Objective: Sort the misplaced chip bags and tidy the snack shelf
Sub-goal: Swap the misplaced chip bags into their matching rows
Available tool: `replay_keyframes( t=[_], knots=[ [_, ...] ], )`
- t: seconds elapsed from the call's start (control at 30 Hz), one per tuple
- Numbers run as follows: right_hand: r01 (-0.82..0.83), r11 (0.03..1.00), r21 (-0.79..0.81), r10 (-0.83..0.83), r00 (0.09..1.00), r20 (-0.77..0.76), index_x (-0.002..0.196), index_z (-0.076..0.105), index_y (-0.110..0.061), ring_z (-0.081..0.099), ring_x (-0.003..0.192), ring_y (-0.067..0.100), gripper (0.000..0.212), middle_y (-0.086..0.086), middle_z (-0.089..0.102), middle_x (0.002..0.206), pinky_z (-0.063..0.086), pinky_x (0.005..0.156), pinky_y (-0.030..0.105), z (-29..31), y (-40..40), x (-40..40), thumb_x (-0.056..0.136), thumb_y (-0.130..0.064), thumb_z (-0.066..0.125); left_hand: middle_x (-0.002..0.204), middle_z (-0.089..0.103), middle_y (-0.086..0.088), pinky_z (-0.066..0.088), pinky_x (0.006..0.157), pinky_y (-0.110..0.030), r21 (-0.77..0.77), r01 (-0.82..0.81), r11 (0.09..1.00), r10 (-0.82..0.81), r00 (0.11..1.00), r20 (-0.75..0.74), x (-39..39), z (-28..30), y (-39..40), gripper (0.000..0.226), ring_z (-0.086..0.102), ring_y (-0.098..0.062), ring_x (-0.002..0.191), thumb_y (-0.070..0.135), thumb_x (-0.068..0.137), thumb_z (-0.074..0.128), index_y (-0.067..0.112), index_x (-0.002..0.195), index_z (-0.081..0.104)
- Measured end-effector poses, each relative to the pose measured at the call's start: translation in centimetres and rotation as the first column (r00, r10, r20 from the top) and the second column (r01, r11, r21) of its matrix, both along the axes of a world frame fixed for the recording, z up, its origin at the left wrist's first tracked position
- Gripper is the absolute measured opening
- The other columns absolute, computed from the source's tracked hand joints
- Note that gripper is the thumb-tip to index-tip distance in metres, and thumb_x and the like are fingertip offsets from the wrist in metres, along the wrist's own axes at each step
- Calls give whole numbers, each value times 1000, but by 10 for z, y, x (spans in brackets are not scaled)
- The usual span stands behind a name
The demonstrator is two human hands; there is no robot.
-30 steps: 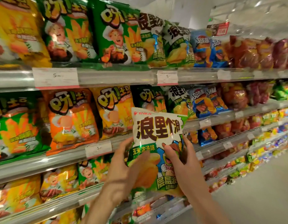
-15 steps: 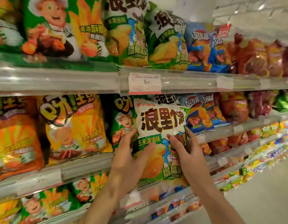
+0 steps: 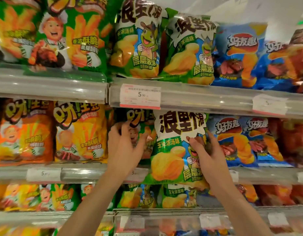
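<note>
**Corn-soup bag at middle shelf, not yet seated**

The green-and-white chip bag (image 3: pixel 178 147) is gripped at its right edge by the right hand (image 3: pixel 205 150), thumb across the front, fingers curled behind. It is held upright in front of the middle shelf (image 3: pixel 82 172), its lower edge hanging over the shelf's front rail. The left hand (image 3: pixel 125 147) is off that bag; its fingers are curled against the dark green fries bag (image 3: pixel 138 132) just left of it. Whether that bag is gripped or only pushed aside cannot be told, motion blur.

Status, as judged: placement in progress. The held bag is not released and not seen resting on the shelf. The slot looks right: matching bags (image 3: pixel 138 40) are faced on the top shelf directly above and more sit on the shelf below. Left to do: seat it, face it, straighten neighbours, check the other rows.

Further back: blue bags (image 3: pixel 239 142) to the right, orange and yellow fries bags to the left. A price tag (image 3: pixel 140 95) reading 5.90 is clipped to the upper rail. Shelving is clear-fronted with glare; a white ceiling is seen top right.
</note>
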State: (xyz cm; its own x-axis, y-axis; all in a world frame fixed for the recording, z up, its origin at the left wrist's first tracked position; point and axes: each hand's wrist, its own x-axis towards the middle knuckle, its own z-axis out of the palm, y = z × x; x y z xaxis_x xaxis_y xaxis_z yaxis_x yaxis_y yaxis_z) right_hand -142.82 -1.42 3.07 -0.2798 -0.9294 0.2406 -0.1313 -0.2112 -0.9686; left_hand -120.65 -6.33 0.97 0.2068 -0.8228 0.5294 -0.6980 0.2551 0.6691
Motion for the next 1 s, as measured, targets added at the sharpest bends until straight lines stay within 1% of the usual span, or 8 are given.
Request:
replay_keyframes(
  t=[0.07,0.17,0.3,0.4,0.53,0.6,0.73,1.0],
  knots=[
    [-19,1000,7,19,1000,0,144,47,-38,63,113,-1,56,-18,65,125,50,96,24,1,-4,-11,92,-37,69,146,39,-17,37,109,-45,65,-34,997,32,999,24,-4,-2,-7,88,37,-34,134,72,81,48,20,151,36],
    [-22,1000,20,21,1000,5,128,43,-50,60,109,-4,44,-26,62,117,48,91,22,4,-7,-22,94,-37,67,150,34,-18,39,110,-52,167,-75,983,58,993,105,-9,-3,-14,99,38,-39,137,81,78,51,29,156,19],
    [-10,1000,13,10,999,-32,143,40,-45,59,113,0,56,-22,61,123,46,98,28,4,-6,-31,94,-40,66,146,40,-18,41,107,-53,237,-97,967,67,989,130,-10,-4,-18,107,40,-40,136,92,70,44,38,157,11],
    [-11,1000,-5,11,999,-39,143,42,-43,58,110,-5,54,-25,59,120,46,89,20,3,-5,-37,95,-38,66,142,45,-18,45,105,-51,221,-51,974,35,996,77,-7,-7,-19,108,44,-39,133,94,67,45,44,156,9],
    [17,1000,21,-16,999,-37,149,42,-38,58,121,9,62,-17,60,130,46,108,40,-1,-4,-45,92,-44,66,142,45,-16,47,104,-52,170,-30,985,20,998,58,-6,-7,-19,105,46,-38,132,89,70,51,44,156,12],
    [21,999,24,-20,999,-34,148,42,-40,60,120,11,64,-13,62,132,47,109,46,-3,-4,-48,89,-48,67,140,45,-16,48,102,-51,140,-38,989,31,998,58,-8,-6,-19,104,46,-38,131,86,71,53,43,156,14],
    [30,999,21,-30,1000,6,146,41,-44,59,118,6,61,-12,58,135,48,106,41,-3,-2,-50,91,-44,68,138,45,-17,49,100,-50,114,-66,991,58,996,71,-10,-6,-18,104,45,-38,131,85,71,53,41,157,15],
    [40,999,23,-40,999,15,147,40,-44,59,122,14,63,-17,58,130,48,108,48,-7,-1,-53,91,-45,68,135,46,-19,50,98,-51,98,-85,992,80,995,61,-11,-5,-20,104,46,-41,128,91,66,47,43,154,19]
  ],
)
